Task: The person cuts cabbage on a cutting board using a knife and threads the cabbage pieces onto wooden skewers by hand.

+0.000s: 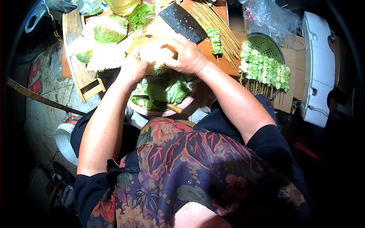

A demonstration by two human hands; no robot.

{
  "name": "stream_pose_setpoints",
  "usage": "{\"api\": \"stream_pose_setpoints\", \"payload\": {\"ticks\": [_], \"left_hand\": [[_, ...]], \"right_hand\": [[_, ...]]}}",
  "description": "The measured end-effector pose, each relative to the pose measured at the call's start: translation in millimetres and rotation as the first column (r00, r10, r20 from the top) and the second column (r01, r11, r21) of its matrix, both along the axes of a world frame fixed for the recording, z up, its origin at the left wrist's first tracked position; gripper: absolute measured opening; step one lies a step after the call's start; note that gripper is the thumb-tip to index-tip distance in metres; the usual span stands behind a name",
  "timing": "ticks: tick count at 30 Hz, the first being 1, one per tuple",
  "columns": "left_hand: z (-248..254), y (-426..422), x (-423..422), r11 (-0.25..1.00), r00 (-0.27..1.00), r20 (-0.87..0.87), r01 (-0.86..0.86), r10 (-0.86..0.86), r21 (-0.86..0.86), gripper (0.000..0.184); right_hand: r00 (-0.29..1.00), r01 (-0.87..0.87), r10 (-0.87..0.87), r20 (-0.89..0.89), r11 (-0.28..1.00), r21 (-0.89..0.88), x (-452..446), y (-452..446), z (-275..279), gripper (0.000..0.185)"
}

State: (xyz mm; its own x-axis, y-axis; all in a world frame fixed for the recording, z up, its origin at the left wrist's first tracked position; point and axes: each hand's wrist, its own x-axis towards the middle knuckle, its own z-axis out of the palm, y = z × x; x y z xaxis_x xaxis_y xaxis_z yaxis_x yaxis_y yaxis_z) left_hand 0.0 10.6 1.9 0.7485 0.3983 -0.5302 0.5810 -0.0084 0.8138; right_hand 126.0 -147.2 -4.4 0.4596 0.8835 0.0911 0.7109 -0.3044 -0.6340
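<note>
My left hand (137, 66) and my right hand (188, 57) are curled around a pale cabbage head (155, 53), one on each side. Strong light washes out its surface, so its leaf detail is hard to see. Directly below, a pink-rimmed basin (163, 113) holds loose green cabbage leaves (169, 89). A tool with a wooden handle (174, 108) lies across the basin; the rest of it is partly hidden among the leaves. Beyond my right hand, a wide dark cleaver blade (183, 23) lies flat on the table.
More cabbage (110, 30) sits at the left. Bamboo skewers (218, 28) lie at the back right, near one threaded skewer of cabbage (215, 40). Several loaded cabbage skewers (264, 66) rest by a green colander (272, 43). A wooden rack (78, 64) stands at the left edge.
</note>
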Motion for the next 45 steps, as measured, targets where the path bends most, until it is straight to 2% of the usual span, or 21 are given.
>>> {"api": "stream_pose_setpoints", "payload": {"ticks": [4, 6, 7, 9, 13, 15, 16, 18, 19, 20, 22, 23, 26, 31, 35, 37, 39, 41, 43, 45], "left_hand": [[-3.8, 1.6, -0.5, 0.999, 1.000, 0.001, -0.018, 0.018, -0.038, 0.052], [-5.5, 1.8, -0.9, 0.999, 1.000, 0.005, -0.018, 0.018, -0.028, 0.053], [-4.7, 1.5, -0.8, 0.999, 1.000, -0.008, -0.019, 0.019, -0.027, 0.053], [-2.4, 1.5, -0.2, 0.999, 1.000, -0.020, -0.023, 0.022, -0.030, 0.053], [0.2, 0.0, 0.0, 1.000, 1.000, -0.014, -0.006, 0.006, -0.011, 0.052], [0.5, -0.4, 0.2, 1.000, 1.000, -0.011, -0.014, 0.014, -0.002, 0.052], [0.6, -0.5, 0.4, 1.000, 1.000, -0.023, -0.015, 0.015, 0.006, 0.052], [-0.9, -0.4, 0.2, 1.000, 0.999, -0.033, -0.018, 0.019, 0.012, 0.052], [-3.2, 0.1, -0.1, 1.000, 0.999, -0.029, -0.021, 0.021, 0.002, 0.052], [-4.7, 0.7, -0.2, 1.000, 0.999, -0.026, -0.025, 0.025, -0.008, 0.052], [-2.4, 0.5, 1.4, 0.999, 0.999, -0.030, -0.034, 0.033, -0.007, 0.052], [-0.6, -0.3, 2.0, 0.999, 0.999, -0.036, -0.038, 0.038, -0.005, 0.052], [12.0, -4.0, 3.5, 0.996, 0.998, -0.019, -0.062, 0.061, -0.059, 0.052], [1.0, -1.7, 3.2, 0.995, 0.997, -0.017, -0.074, 0.073, -0.065, 0.050], [-7.6, 0.3, 3.4, 0.995, 0.997, -0.022, -0.078, 0.077, -0.059, 0.046], [-0.9, -1.6, 4.3, 0.986, 0.994, -0.029, -0.108, 0.105, -0.126, 0.045], [7.0, -4.1, 4.7, 0.972, 0.991, -0.038, -0.136, 0.131, -0.193, 0.044], [12.1, -6.0, 5.6, 0.934, 0.980, -0.036, -0.200, 0.198, -0.296, 0.042], [1.0, -2.7, 6.7, 0.948, 0.981, -0.035, -0.192, 0.190, -0.252, 0.044], [-0.3, -2.5, 10.4, 0.961, 0.983, -0.031, -0.183, 0.181, -0.209, 0.045]], "right_hand": [[1.000, -0.017, 0.017, -0.012, 0.999, 0.049, 2.3, 0.7, 4.1, 0.046], [0.990, 0.040, -0.042, -0.135, 0.999, -0.024, 1.8, 1.1, 8.5, 0.048], [0.990, 0.038, -0.041, -0.136, 0.999, -0.027, 1.6, 0.6, 5.9, 0.048], [0.995, 0.051, -0.044, -0.094, 0.996, 0.077, 1.7, 0.3, 0.3, 0.040], [0.999, 0.012, -0.010, -0.044, 0.998, 0.061, 2.4, -1.4, 4.3, 0.038], [0.967, 0.105, -0.108, -0.229, 0.994, -0.023, 2.9, -1.9, 9.9, 0.043], [0.968, 0.103, -0.106, -0.228, 0.994, -0.025, 5.2, -2.6, 7.4, 0.043], [0.925, 0.148, -0.143, -0.352, 0.989, -0.012, 11.0, -4.2, -1.0, 0.043], [0.890, 0.183, -0.156, -0.428, 0.983, 0.023, 11.9, -5.4, -3.1, 0.036], [0.891, 0.179, -0.153, -0.427, 0.984, 0.021, 13.2, -7.0, -4.5, 0.036], [0.598, 0.263, -0.230, -0.768, 0.961, -0.083, 13.0, -7.1, 3.7, 0.030], [0.515, 0.281, -0.268, -0.814, 0.950, -0.135, 12.9, -7.9, 6.6, 0.029], [0.452, 0.300, -0.237, -0.860, 0.948, -0.103, 16.8, -10.6, 2.7, 0.030], [0.424, 0.306, -0.222, -0.878, 0.947, -0.092, 18.6, -11.9, 4.4, 0.030], [0.496, 0.320, -0.159, -0.854, 0.947, 0.009, 11.6, -10.1, -1.5, 0.029], [0.786, 0.174, -0.148, -0.600, 0.985, -0.015, 8.6, -9.9, 0.4, 0.032], [0.899, 0.165, -0.135, -0.416, 0.986, 0.037, 2.1, -7.0, 6.0, 0.031], [0.927, 0.156, -0.124, -0.354, 0.986, 0.064, 0.4, -5.7, 6.8, 0.030], [0.848, 0.224, -0.145, -0.510, 0.970, 0.097, 1.0, -5.6, 4.0, 0.031], [0.811, 0.274, -0.147, -0.567, 0.951, 0.145, 2.0, -4.3, 7.6, 0.032]]}}
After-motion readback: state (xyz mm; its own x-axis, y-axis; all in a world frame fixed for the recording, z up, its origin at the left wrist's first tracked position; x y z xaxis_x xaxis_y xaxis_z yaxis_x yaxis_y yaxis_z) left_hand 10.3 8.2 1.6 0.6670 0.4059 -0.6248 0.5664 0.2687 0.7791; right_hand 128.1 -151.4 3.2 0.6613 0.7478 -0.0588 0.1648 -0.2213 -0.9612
